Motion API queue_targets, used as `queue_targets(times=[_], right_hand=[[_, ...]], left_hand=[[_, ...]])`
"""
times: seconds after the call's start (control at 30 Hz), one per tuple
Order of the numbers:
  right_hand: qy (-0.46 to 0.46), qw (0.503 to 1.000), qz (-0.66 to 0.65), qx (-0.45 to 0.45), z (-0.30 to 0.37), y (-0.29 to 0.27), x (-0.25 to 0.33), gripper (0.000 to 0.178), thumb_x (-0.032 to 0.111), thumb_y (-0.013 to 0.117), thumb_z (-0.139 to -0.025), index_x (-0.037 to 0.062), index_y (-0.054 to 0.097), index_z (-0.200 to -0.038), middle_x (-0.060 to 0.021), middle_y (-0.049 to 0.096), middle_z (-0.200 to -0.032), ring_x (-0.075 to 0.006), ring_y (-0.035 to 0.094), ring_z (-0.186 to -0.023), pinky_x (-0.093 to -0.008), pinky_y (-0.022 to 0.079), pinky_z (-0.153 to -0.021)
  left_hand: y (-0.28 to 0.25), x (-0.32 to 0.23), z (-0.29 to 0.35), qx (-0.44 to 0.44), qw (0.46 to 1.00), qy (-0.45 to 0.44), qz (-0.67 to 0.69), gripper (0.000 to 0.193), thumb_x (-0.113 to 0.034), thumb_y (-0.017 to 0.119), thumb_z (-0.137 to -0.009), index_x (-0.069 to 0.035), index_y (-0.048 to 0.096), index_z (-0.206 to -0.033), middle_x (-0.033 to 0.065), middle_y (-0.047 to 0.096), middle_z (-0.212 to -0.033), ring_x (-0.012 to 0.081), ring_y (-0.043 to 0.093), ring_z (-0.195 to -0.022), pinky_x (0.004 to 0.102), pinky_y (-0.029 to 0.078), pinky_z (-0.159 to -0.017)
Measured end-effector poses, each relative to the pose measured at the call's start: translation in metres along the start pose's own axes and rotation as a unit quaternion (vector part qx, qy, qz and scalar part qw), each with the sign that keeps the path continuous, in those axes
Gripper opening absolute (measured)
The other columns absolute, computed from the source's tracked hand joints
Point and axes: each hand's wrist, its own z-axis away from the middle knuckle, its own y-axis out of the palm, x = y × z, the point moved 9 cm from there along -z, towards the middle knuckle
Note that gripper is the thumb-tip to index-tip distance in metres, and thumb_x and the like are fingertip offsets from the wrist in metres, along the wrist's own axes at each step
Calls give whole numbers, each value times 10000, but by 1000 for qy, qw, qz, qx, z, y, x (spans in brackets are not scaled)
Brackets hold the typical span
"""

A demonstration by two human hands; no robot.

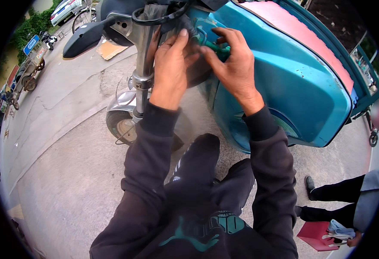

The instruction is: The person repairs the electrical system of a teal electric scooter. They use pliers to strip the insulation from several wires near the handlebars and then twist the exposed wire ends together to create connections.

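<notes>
Both my hands are raised at the front of a teal three-wheeled cargo vehicle (293,82). My left hand (171,71) is beside the silver fork tube (145,56), its thumb up and its fingers apart and partly blurred. No object shows in its grasp, and a dark blurred part lies just beyond its thumb. My right hand (236,64) is curled with thumb and fingers around a green cable-like piece (218,47) by the teal body panel. Black cables (161,20) loop above my left hand. The far side of both hands is hidden.
The front wheel (124,127) with its silver mudguard stands ahead of my knees. A person (340,194) at the right holds a red folder-like item (316,236) with cloth. Cardboard (111,50) lies on the concrete. A cart (30,71) is parked far left.
</notes>
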Motion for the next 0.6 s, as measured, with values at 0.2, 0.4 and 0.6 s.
queue_targets(times=[0.2, 0.4, 0.6], right_hand=[[-23, 998, 32, -41, -12, 12, 9, 116, 146, 748, -800, 82, 704, -887, -91, 673, -831, -312, 664, -707, -372, 526, -616], [113, 989, -73, 64, -25, 17, -18, 181, 152, 719, -842, -5, 738, -932, -151, 719, -804, -232, 715, -709, -326, 543, -656], [215, 927, -275, 135, -22, 34, -54, 270, 173, 724, -892, -70, 709, -1010, -83, 708, -833, -115, 603, -700, -292, 512, -652]], left_hand=[[-1, 5, -6, -43, 999, -29, -15, 271, -304, 712, -929, -94, 638, -1083, 31, 670, -963, 150, 651, -875, 266, 513, -696], [-1, 7, -8, -7, 997, -47, 68, 296, -246, 713, -919, -33, 624, -1105, 62, 673, -981, 174, 670, -905, 259, 547, -741], [9, 0, 2, 25, 999, 33, 3, 302, -88, 721, -901, 7, 622, -1171, 48, 684, -1000, 115, 671, -891, 226, 562, -754]])
